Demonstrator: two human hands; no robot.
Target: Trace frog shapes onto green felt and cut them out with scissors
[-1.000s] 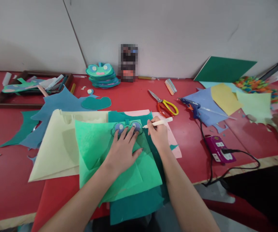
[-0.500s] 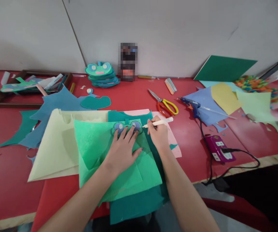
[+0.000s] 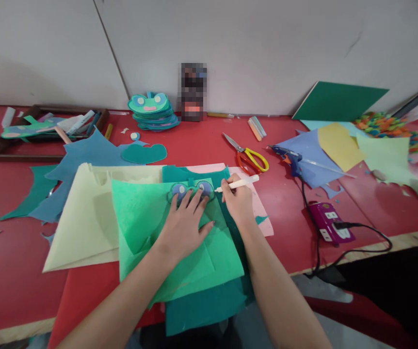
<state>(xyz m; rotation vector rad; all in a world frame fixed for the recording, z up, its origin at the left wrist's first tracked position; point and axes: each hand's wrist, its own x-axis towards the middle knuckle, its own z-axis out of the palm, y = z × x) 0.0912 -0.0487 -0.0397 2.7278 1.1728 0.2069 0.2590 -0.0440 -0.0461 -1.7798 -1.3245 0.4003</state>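
A person leans both bare forearms over a red surface (image 3: 194,145). The left hand (image 3: 183,230) lies palm down, its fingers spread wide and gripping nothing, their tips pressing a small frog-face cutout (image 3: 206,186) with blue eyes. The cutout lies near the top edge of green felt (image 3: 139,208), partly hidden beneath those fingers. The right hand (image 3: 236,198) is closed around a white pen (image 3: 246,182), fingers pinched near the tip, which points at the cutout's right edge; I cannot tell whether it touches. Under the green felt is teal felt (image 3: 205,312), hanging toward the person, with cream felt (image 3: 81,228) at the left and a pink sheet (image 3: 260,211) at the right. Beyond the hands I see scissors (image 3: 250,160) with red and yellow handles, then a blue glue gun (image 3: 292,157). By the wall stands a stack of frog faces (image 3: 154,116), just left of an upright, blurred-out panel (image 3: 193,92).
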